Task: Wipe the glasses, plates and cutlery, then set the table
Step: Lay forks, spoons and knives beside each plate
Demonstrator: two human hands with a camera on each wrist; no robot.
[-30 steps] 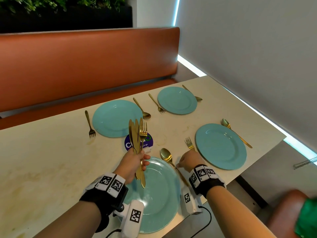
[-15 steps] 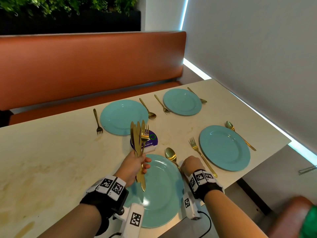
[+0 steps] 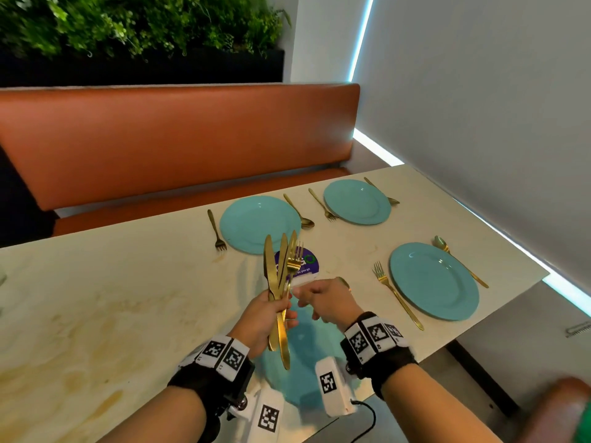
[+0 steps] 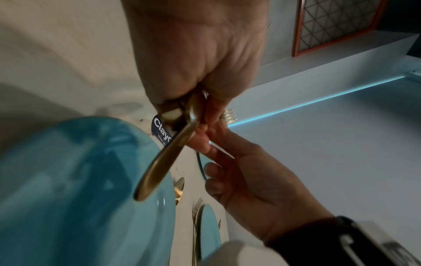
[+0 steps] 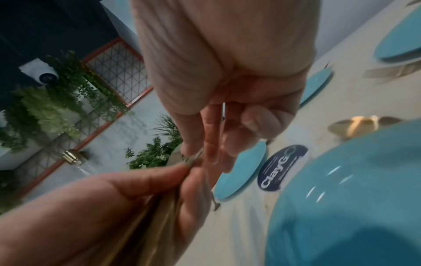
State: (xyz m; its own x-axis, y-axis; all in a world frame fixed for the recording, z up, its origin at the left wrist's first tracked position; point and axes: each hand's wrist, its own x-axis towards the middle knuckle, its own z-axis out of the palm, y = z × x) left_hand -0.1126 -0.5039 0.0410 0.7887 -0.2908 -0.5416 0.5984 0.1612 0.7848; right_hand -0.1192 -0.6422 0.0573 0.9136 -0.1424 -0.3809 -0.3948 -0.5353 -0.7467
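You're in a restaurant or café dining booth. An orange padded banquette seat (image 3: 179,139) runs along the far side of the pale marbled bench (image 3: 96,298), which carries teal plates (image 3: 433,279) flanked by gold forks and spoons. A round purple "ClayGo" clean-as-you-go sticker (image 3: 305,263) sits mid-bench. A planter of greenery (image 3: 134,24) tops the seat back, and blue strip lighting (image 3: 361,36) edges the wall.

Four teal plates sit on the table: near plate (image 3: 300,353), right plate (image 3: 433,281), far-left plate (image 3: 259,223), far-right plate (image 3: 356,201). Three forks (image 3: 396,295) lie flat and one is hand-held, four in all. Four spoons (image 3: 460,265) lie beside plates. Three knives (image 3: 270,270) stand in the bundle.
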